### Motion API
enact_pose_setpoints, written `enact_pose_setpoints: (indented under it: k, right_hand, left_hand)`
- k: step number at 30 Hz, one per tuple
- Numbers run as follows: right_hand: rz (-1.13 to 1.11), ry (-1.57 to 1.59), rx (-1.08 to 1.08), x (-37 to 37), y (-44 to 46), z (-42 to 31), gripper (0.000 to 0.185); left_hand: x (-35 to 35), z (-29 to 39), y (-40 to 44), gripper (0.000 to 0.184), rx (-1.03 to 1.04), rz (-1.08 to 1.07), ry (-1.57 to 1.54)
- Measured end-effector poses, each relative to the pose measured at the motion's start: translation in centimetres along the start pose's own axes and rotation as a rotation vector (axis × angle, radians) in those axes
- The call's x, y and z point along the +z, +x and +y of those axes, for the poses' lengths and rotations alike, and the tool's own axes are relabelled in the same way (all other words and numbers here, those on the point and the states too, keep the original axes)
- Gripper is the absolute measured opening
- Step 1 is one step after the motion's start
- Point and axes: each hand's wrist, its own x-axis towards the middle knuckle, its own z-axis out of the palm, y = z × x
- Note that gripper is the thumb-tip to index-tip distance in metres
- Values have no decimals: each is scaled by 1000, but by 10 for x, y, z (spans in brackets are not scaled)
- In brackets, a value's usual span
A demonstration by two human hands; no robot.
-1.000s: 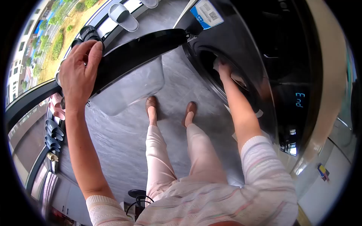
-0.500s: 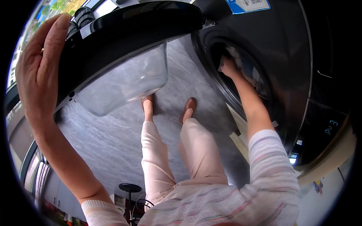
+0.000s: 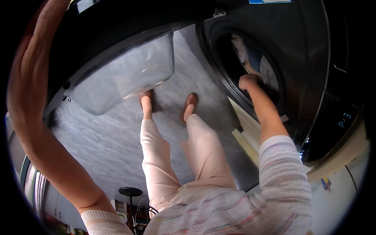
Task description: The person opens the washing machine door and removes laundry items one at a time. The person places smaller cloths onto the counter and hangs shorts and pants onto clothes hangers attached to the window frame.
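The open door (image 3: 129, 23) of a black front-loading washing machine (image 3: 301, 51) swings out across the upper left, its clear glass bowl (image 3: 129, 74) facing the floor. My left hand (image 3: 33, 74) is at the door's outer edge, gripping it; its fingertips run out of view at the top. Inside the round opening my right hand (image 3: 248, 81) is closed, near the lower rim. Its fingers are turned away, so what they hold, if anything, is hidden. White and blue clothes (image 3: 254, 60) lie in the drum just beyond it.
A lit control panel (image 3: 333, 121) is on the machine's right side. Grey marbled floor (image 3: 105, 145) lies under my feet, with a pale wooden board (image 3: 246, 147) beside the machine. A black round-topped stand (image 3: 130, 192) is at the lower left.
My right hand has moved from deeper in the drum back toward the lower rim, showing more of the clothes. The view has shifted, so the door and left hand sit higher and partly cut off.
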Motion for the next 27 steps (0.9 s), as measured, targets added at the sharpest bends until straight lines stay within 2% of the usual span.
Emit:
enact_pose_setpoints:
  k: [1, 4, 7, 11, 14, 18, 21, 23, 27]
  right_hand:
    - [-30, -24, 19, -1, -7, 1, 33]
    - [32, -39, 138, 24, 0, 23, 15]
    - [13, 185, 194, 4, -37, 29, 13]
    - [61, 138, 117, -3, -43, 27, 14]
    - [-43, 711, 414, 23, 18, 31, 18]
    - [142, 649, 274, -3, 26, -1, 19]
    - [282, 658, 234, -7, 28, -9, 18]
    - [496, 721, 267, -14, 17, -24, 23]
    - [953, 925, 26, -47, 60, -62, 27]
  left_hand:
    - [4, -5, -1, 38, 10, 30, -15]
    - [7, -2, 0, 37, -32, 59, -43]
    - [8, -8, -2, 36, 53, 83, -266]
    - [8, -1, -4, 32, 94, 97, -327]
    - [6, 8, -3, 31, 125, 108, -358]
    - [-4, 22, 5, 32, 212, 123, -427]
    - [-4, 33, 17, 35, 374, 91, -639]
    - [5, 41, 18, 36, 239, 178, -373]
    - [-2, 51, 18, 39, 106, 145, -113]
